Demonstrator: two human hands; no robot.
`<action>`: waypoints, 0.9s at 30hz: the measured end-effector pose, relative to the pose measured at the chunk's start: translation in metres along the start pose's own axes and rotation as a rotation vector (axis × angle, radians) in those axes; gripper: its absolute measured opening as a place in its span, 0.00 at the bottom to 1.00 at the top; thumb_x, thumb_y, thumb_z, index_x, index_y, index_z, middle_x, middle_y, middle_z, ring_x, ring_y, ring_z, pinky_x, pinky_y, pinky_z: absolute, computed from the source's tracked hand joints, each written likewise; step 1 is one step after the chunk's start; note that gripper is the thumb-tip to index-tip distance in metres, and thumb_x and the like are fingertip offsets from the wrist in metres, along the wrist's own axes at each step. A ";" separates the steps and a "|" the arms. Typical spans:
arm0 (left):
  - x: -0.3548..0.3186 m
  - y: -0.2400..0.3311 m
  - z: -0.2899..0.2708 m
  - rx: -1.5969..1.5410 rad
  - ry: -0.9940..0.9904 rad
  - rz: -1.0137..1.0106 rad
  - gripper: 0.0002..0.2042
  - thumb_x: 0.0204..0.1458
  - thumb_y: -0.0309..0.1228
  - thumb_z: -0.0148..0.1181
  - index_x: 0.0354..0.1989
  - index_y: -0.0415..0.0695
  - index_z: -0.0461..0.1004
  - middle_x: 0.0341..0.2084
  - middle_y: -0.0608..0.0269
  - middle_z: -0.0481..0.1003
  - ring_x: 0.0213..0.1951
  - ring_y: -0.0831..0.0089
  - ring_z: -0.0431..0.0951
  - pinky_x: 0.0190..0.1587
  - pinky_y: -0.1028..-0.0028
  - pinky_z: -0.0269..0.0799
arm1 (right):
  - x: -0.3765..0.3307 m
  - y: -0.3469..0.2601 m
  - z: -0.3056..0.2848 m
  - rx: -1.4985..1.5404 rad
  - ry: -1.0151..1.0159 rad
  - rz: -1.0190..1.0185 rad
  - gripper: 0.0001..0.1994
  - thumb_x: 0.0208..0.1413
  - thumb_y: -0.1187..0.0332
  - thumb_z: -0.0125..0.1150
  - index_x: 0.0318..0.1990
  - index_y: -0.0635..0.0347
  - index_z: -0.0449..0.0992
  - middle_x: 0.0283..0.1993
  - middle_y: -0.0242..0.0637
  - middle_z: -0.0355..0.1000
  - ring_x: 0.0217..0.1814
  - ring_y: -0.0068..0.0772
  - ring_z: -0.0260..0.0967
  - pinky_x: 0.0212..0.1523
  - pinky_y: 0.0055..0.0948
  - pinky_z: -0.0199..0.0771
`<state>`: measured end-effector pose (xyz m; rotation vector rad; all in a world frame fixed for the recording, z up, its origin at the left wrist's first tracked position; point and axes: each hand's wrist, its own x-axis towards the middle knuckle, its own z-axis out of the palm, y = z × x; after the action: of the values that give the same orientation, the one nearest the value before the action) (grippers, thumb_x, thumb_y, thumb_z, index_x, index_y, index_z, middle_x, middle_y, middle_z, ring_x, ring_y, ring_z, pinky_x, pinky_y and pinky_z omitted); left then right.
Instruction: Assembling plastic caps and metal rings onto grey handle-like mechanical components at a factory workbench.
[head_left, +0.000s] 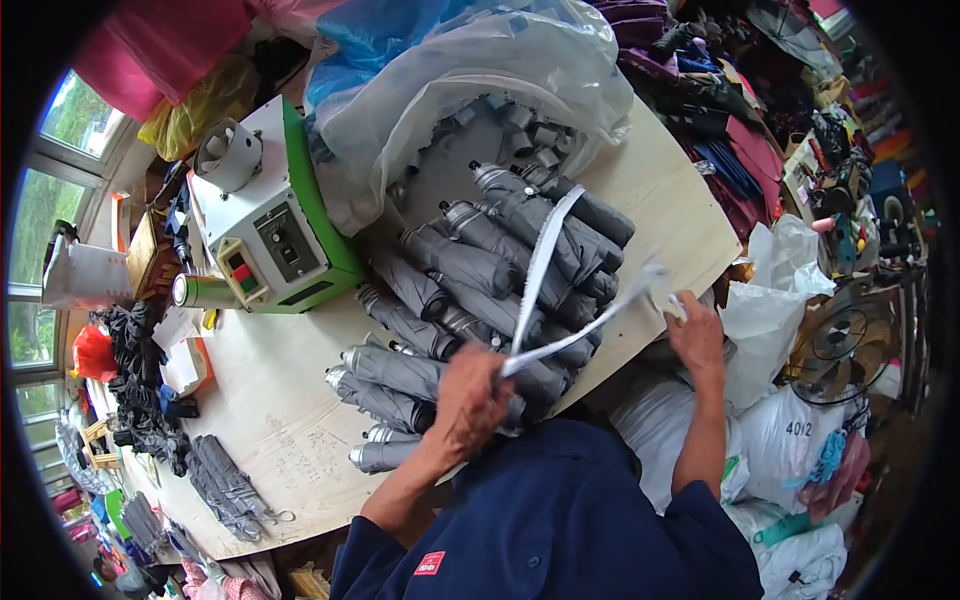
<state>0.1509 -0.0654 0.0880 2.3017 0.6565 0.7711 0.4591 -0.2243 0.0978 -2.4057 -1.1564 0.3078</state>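
Your left hand (470,395) is closed, fingers pinched on one end of a white strap (580,325). Your right hand (697,335) is closed too, fingers gripping the other end of that strap, out past the table edge. The strap runs taut between the two hands, and a second white length (540,265) rises from your left fingers up over the pile; can't tell if it's the same band looped or a separate one.

Right under and just beyond your left fingers: the pile of folded grey umbrellas (470,290), lying loose in rows on the wooden table (270,420). None looks tied. The strap lies over the top of the pile, not yet closed round anything, so bundling reads as barely begun: strap in hand, wrap and tie still to do.

Further out from your left fingers, toward the far side: a clear plastic bag (480,70) open at the mouth, more grey umbrellas spilling from it. That looks like stock still to go through, so plenty left.

Left of your left hand, across the table: a white and green machine (270,225) with switches, untouched. Far left, near the table edge, a small bunch of dark umbrellas (225,485) lies apart, maybe a finished lot, hard to tell.

Beyond your right fingers, off the table: white sacks (790,440) and a fan (845,345) on the floor. Your dark blue shirt (560,520) fills the near edge.
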 end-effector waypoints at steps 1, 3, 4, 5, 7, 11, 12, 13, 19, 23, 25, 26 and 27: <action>-0.002 0.015 0.007 -0.114 -0.099 -0.115 0.12 0.47 0.26 0.61 0.40 0.41 0.70 0.31 0.52 0.75 0.38 0.50 0.75 0.44 0.56 0.70 | 0.000 -0.026 0.001 0.125 0.012 0.132 0.17 0.46 0.67 0.67 0.42 0.62 0.71 0.24 0.43 0.72 0.23 0.38 0.71 0.26 0.36 0.69; 0.001 0.032 0.023 -0.223 -0.205 -0.221 0.12 0.49 0.26 0.59 0.41 0.41 0.69 0.28 0.51 0.74 0.34 0.50 0.76 0.38 0.57 0.72 | -0.004 -0.058 0.014 0.215 0.090 -0.162 0.14 0.47 0.65 0.66 0.39 0.63 0.74 0.30 0.43 0.75 0.29 0.42 0.74 0.29 0.33 0.72; 0.005 0.039 0.032 -0.327 -0.323 -0.236 0.12 0.50 0.27 0.58 0.43 0.41 0.67 0.28 0.50 0.74 0.32 0.49 0.76 0.34 0.57 0.71 | -0.001 -0.074 0.022 0.260 0.108 -0.267 0.13 0.47 0.65 0.66 0.37 0.63 0.74 0.31 0.43 0.75 0.30 0.44 0.73 0.30 0.33 0.72; 0.008 0.045 0.040 -0.427 -0.444 -0.253 0.13 0.51 0.28 0.57 0.44 0.41 0.66 0.27 0.48 0.74 0.31 0.48 0.76 0.31 0.57 0.70 | 0.007 -0.086 0.028 0.304 0.126 -0.374 0.12 0.47 0.66 0.65 0.36 0.63 0.74 0.32 0.42 0.75 0.30 0.45 0.72 0.31 0.34 0.72; 0.017 0.066 0.051 -0.479 -0.484 -0.230 0.13 0.53 0.28 0.57 0.45 0.41 0.66 0.26 0.47 0.73 0.30 0.48 0.75 0.31 0.57 0.70 | 0.024 -0.089 0.041 0.204 0.028 -0.444 0.10 0.47 0.67 0.64 0.34 0.62 0.73 0.31 0.42 0.75 0.31 0.47 0.72 0.31 0.34 0.72; 0.020 0.078 0.066 -0.557 -0.596 -0.252 0.12 0.55 0.30 0.56 0.46 0.41 0.67 0.25 0.45 0.73 0.30 0.47 0.75 0.32 0.57 0.69 | 0.070 -0.009 0.067 0.152 0.018 -0.208 0.05 0.48 0.70 0.59 0.32 0.58 0.72 0.30 0.44 0.73 0.34 0.52 0.72 0.32 0.39 0.73; 0.015 0.073 0.074 -0.532 -0.638 -0.300 0.12 0.56 0.31 0.55 0.46 0.41 0.66 0.25 0.44 0.73 0.30 0.47 0.75 0.32 0.57 0.69 | 0.081 0.025 0.069 0.186 0.041 -0.029 0.05 0.49 0.70 0.56 0.33 0.57 0.73 0.29 0.45 0.72 0.35 0.53 0.72 0.32 0.41 0.73; 0.011 0.069 0.081 -0.504 -0.685 -0.349 0.12 0.57 0.32 0.54 0.47 0.41 0.66 0.25 0.44 0.73 0.31 0.46 0.74 0.33 0.56 0.68 | 0.091 0.053 0.072 -0.023 0.141 -0.008 0.05 0.50 0.69 0.54 0.33 0.57 0.73 0.29 0.47 0.72 0.35 0.53 0.73 0.32 0.43 0.73; -0.015 0.052 0.098 -0.498 -0.876 -0.246 0.13 0.58 0.35 0.53 0.45 0.40 0.68 0.25 0.45 0.72 0.32 0.48 0.74 0.34 0.56 0.67 | 0.050 0.172 0.089 -0.421 0.148 0.256 0.14 0.57 0.64 0.49 0.24 0.61 0.72 0.30 0.51 0.73 0.35 0.57 0.72 0.33 0.51 0.71; -0.024 0.049 0.093 -0.612 -0.992 -0.229 0.13 0.58 0.37 0.53 0.44 0.39 0.69 0.25 0.47 0.72 0.31 0.50 0.74 0.35 0.57 0.67 | -0.028 0.228 0.119 -0.181 0.235 0.261 0.19 0.61 0.60 0.50 0.22 0.62 0.70 0.22 0.44 0.72 0.25 0.48 0.71 0.25 0.45 0.66; -0.023 0.045 0.088 -0.655 -1.041 -0.265 0.13 0.59 0.37 0.52 0.43 0.39 0.70 0.25 0.48 0.72 0.31 0.51 0.74 0.35 0.59 0.67 | -0.083 0.241 0.137 0.578 0.290 0.417 0.26 0.65 0.51 0.45 0.16 0.56 0.64 0.14 0.29 0.60 0.16 0.27 0.59 0.18 0.34 0.54; -0.028 0.043 0.086 -0.658 -1.034 -0.284 0.13 0.59 0.37 0.52 0.43 0.39 0.70 0.25 0.48 0.72 0.31 0.51 0.74 0.35 0.59 0.67 | -0.103 0.230 0.146 0.822 0.273 0.534 0.25 0.63 0.46 0.46 0.16 0.48 0.60 0.15 0.23 0.55 0.16 0.21 0.53 0.18 0.28 0.50; -0.033 0.042 0.083 -0.667 -1.034 -0.264 0.13 0.59 0.37 0.52 0.43 0.39 0.70 0.26 0.49 0.73 0.32 0.52 0.74 0.35 0.60 0.67 | -0.123 0.218 0.154 1.064 0.252 0.654 0.24 0.61 0.41 0.47 0.17 0.41 0.57 0.15 0.17 0.50 0.16 0.14 0.48 0.18 0.22 0.46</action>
<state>0.1934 -0.1471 0.0515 1.6141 0.1534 -0.3274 0.4718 -0.3938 -0.1420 -1.6728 0.0257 0.6049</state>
